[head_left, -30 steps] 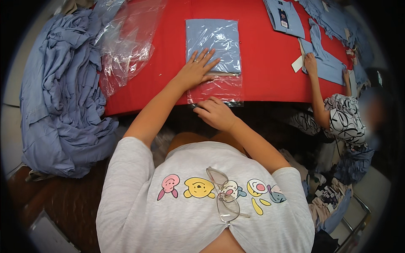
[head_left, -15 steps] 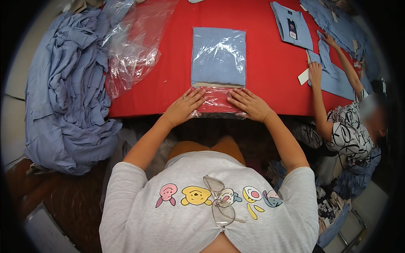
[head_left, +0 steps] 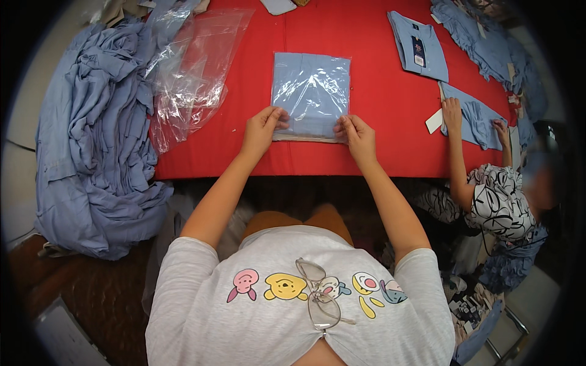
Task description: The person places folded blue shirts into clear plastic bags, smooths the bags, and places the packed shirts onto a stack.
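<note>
Pressing down on the near edge of the bagged blue garment, we kept both hands at its bottom corners, so the folded cloth stayed flat and square inside its clear plastic sleeve. Our left hand sat at the near-left corner, its grip pinching the bag's edge with the fingers curled over the top. Our right hand mirrored it at the near-right corner, its grip likewise closed on the plastic edge. Between the two hands a narrow strip of the bag's open end lay doubled toward us, which we judged was why we held both corners at once: to keep that flap tight against the package.

The package lay on the red table, close to its near edge and right in front of us, within easy reach of both arms. To our left a loose heap of empty clear bags spread over the table's corner, and beyond it a large pile of unfolded blue garments hung off the side. To our right another person's hand rested on a blue garment laid flat, with a folded blue shirt farther up the table.
</note>
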### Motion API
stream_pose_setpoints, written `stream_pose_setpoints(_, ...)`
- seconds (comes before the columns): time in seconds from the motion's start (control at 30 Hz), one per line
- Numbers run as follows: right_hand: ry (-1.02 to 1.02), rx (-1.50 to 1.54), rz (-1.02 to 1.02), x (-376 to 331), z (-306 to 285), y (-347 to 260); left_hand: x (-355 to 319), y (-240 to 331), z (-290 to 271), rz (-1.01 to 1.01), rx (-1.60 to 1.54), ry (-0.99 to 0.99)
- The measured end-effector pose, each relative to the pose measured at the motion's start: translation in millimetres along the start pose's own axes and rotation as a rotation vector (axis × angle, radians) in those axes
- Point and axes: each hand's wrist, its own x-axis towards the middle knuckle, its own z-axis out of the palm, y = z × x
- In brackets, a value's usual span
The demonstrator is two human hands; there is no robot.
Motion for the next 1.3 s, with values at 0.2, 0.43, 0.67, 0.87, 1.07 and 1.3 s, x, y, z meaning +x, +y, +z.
stream_pose_setpoints(0.2, 0.145, -0.322, 0.095, 14, 26, -12, 14, 0, 11, -0.177, 0.182, 0.157)
stream_pose_setpoints(0.43, 0.266, -0.812, 0.055, 32, 37, -2, 20, 10, 20, -0.118, 0.693, 0.332)
stream_pose_setpoints(0.67, 0.273, -0.918, -0.491, 50, 12, -12, 41, 20, 33, 0.512, 1.139, 0.199)
stream_pose_setpoints(0.87, 0.091, -0.959, -0.581, 95, 56, -10, 108, 12, 73, 0.570, 1.268, 0.110)
stream_pose_setpoints(1.07, 0.052, -0.919, -0.530, 104, 56, 3, 112, 2, 73, 0.546, 1.258, 0.112)
stream_pose_setpoints(1.3, 0.022, -0.821, -0.500, 100, 52, 3, 110, 6, 77, 0.486, 1.189, 0.067)
